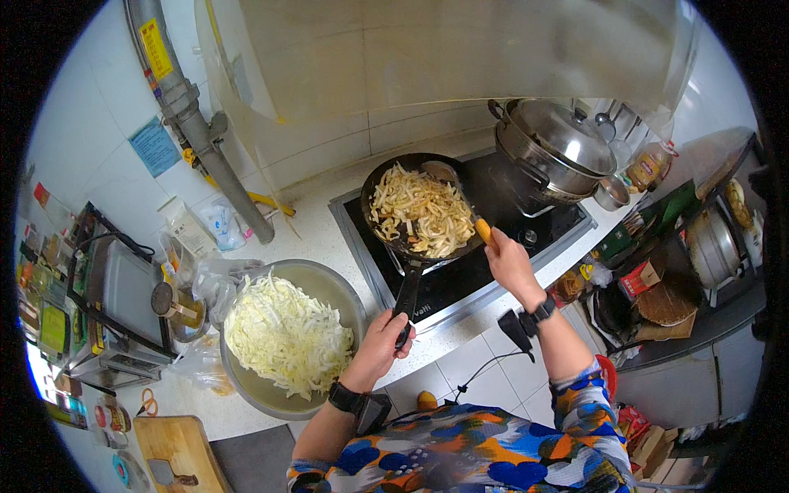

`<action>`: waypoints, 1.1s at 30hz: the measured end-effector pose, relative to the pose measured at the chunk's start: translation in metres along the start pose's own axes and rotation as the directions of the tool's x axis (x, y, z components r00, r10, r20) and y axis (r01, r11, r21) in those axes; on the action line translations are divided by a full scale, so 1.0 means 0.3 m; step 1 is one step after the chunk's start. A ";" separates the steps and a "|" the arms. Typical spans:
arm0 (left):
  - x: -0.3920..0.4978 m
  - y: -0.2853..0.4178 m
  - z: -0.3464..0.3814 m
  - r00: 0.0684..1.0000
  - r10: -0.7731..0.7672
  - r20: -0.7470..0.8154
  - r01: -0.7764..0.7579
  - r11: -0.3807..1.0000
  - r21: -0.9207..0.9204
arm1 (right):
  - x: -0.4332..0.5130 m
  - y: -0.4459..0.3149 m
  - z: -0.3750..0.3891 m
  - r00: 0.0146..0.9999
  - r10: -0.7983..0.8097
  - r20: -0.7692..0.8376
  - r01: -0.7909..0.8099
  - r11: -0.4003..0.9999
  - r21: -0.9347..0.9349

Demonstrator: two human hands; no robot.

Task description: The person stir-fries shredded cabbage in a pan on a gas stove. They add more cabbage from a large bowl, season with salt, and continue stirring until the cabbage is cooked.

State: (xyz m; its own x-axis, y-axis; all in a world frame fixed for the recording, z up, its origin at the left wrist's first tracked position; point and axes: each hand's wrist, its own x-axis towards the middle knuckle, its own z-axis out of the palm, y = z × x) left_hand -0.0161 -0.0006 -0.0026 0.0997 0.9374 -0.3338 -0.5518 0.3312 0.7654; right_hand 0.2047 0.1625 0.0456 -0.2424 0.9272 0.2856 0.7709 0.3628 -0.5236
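Observation:
A black wok [386, 169] sits on the left burner of the gas stove, full of browned, shredded vegetable [425, 212] that looks like cabbage. My left hand [383, 345] grips the wok's long black handle [408, 293]. In my right hand [511, 262] is the orange-yellow handle of a spatula [484, 231], whose metal blade rests in the wok at its far right side. To the left of the stove stands a large metal basin [336, 277], heaped with raw shredded cabbage [283, 336].
A lidded steamer pot [555, 154] occupies the right burner. A wooden cutting board [175, 431] with a cleaver [163, 473] lies at lower left, near orange-handled scissors [148, 402]. A grey pipe [216, 154] comes down behind the counter. An oil bottle [650, 165] stands at the right.

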 end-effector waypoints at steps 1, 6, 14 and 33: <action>0.000 0.002 0.002 1.000 -0.008 -0.003 0.008 1.000 0.011 | 0.030 0.006 0.016 0.998 0.062 -0.005 -0.062 0.998 -0.024; 0.001 0.004 0.001 1.000 -0.019 -0.018 0.020 1.000 0.017 | -0.034 -0.018 -0.020 0.965 0.094 0.243 -0.105 0.994 0.032; 0.012 -0.011 -0.010 1.000 -0.004 0.001 0.004 1.000 0.027 | -0.082 -0.011 -0.185 0.964 0.076 0.255 -0.103 0.990 0.095; 0.009 -0.006 -0.011 1.000 0.007 0.007 -0.007 1.000 0.029 | -0.103 -0.029 -0.360 0.943 -0.118 0.311 0.200 0.948 -0.247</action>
State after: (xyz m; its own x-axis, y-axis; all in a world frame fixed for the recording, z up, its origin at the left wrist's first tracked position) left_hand -0.0175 0.0011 -0.0066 0.1020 0.9403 -0.3246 -0.5283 0.3277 0.7833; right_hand 0.2690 0.1207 0.1282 -0.5030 0.8604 0.0819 0.8277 0.5068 -0.2410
